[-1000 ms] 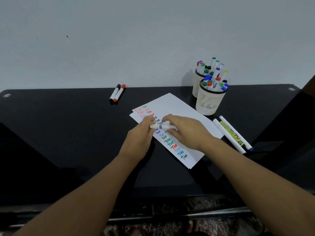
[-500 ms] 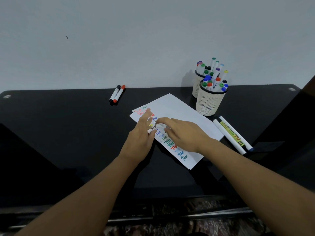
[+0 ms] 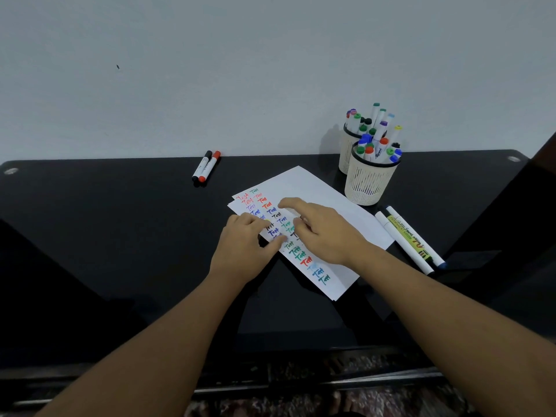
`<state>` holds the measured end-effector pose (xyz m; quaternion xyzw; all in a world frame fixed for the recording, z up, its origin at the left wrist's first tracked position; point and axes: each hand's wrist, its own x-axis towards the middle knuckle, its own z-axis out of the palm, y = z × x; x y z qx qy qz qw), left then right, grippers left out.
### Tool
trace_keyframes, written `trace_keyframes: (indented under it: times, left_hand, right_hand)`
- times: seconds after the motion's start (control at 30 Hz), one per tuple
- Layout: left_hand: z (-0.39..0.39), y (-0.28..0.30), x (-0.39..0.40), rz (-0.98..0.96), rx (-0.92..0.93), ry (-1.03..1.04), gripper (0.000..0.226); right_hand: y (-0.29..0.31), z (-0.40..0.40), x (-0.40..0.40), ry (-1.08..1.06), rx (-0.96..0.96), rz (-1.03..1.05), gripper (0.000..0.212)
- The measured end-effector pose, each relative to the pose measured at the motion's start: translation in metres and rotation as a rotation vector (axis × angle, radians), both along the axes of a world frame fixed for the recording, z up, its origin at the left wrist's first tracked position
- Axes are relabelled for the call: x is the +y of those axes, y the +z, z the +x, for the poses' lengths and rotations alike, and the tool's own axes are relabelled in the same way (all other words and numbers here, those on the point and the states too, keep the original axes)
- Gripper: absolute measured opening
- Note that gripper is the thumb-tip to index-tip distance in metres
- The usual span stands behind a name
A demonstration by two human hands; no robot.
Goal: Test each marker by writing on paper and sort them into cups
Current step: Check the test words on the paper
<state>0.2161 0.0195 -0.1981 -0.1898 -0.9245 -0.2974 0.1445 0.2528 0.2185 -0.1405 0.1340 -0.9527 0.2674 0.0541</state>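
Observation:
A white paper (image 3: 331, 200) lies on the black table (image 3: 120, 236), with rows of coloured "Test" words down its left side. My right hand (image 3: 323, 233) holds a white marker (image 3: 289, 210) in a writing grip over those rows; the tip is hidden under my fingers. My left hand (image 3: 245, 248) rests on the paper's left edge with curled fingers, closed around the marker's cap, which is mostly hidden. Two white mesh cups, front (image 3: 370, 185) and back (image 3: 346, 155), stand behind the paper's right side, both full of capped markers.
A black-capped and a red-capped marker (image 3: 207, 168) lie together at the back left near the wall. Three long markers (image 3: 406, 239) lie side by side right of the paper. A dark panel rises at the table's right edge.
One second ago both hands held the white marker and pulled it apart. Since then the right hand has brought it down to the paper, and the left hand has settled on the sheet's edge.

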Motion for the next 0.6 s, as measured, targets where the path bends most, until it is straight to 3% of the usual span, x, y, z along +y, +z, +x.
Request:
trace_keyframes:
  times: [0.17, 0.6]
  left_hand:
    - [0.0001, 0.0011, -0.0006, -0.004, -0.007, 0.009, 0.060]
    - [-0.0016, 0.0012, -0.0007, 0.015, -0.025, 0.009, 0.060]
  right_hand:
    - [0.0007, 0.0021, -0.0005, -0.023, 0.011, -0.031, 0.027]
    - [0.0060, 0.0057, 0.0041, -0.086, 0.069, -0.142, 0.028]
